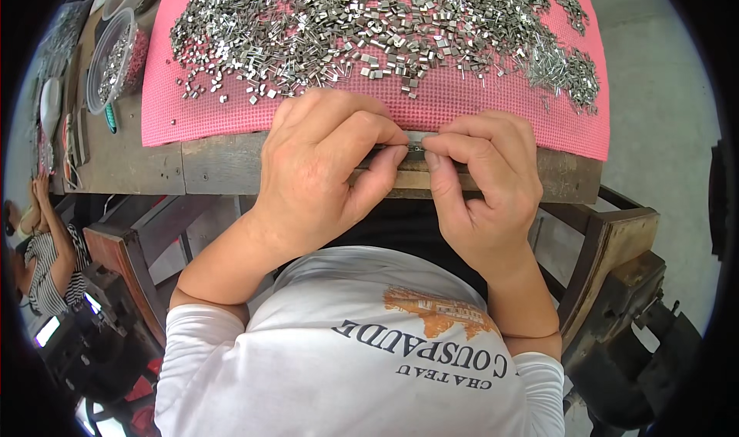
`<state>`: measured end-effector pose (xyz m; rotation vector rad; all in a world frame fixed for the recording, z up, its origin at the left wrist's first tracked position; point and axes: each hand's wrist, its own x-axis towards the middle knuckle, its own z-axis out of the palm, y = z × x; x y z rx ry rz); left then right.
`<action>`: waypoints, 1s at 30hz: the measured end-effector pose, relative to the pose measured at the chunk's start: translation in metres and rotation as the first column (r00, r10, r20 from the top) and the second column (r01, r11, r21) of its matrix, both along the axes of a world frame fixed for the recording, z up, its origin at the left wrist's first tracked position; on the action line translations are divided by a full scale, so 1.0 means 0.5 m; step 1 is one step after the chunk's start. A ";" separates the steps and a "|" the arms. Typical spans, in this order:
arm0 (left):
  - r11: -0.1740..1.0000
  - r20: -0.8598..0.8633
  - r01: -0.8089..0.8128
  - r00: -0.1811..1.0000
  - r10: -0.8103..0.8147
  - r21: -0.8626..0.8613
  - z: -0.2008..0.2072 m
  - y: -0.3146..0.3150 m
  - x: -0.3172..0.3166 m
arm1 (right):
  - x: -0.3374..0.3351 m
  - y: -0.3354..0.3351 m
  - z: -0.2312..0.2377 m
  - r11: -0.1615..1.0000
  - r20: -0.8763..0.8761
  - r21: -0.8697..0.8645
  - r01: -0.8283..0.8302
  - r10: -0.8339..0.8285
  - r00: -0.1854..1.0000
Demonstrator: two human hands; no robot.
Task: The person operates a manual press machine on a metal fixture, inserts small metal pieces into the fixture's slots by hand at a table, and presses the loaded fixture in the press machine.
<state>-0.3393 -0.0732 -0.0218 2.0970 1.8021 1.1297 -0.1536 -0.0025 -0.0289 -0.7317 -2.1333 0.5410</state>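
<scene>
My left hand (327, 160) and my right hand (489, 175) meet at the near edge of the wooden table, each with thumb and index finger pinched together. A narrow gap separates their fingertips. In that gap shows a small dark metal piece (416, 151), lying along a light metal strip (414, 137) at the table edge. What each pinch holds is too small and too covered by the fingers to name. Just beyond the hands, a wide pile of small shiny metal pieces (369, 33), some blocky and some pin-like, is spread over a pink textured mat (208, 118).
A clear plastic tub (98, 75) of small metal parts stands left of the mat on the wooden table (138, 164). A teal-handled tool (111, 118) lies by it. Dark machinery (654, 345) stands at the lower right. Another person in a striped top (54, 275) is at far left.
</scene>
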 end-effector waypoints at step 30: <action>0.979 -0.067 -0.203 0.977 0.204 0.018 0.044 -0.008 -0.117 | 0.010 0.009 0.029 0.984 -0.036 -0.180 -0.008 0.001 0.999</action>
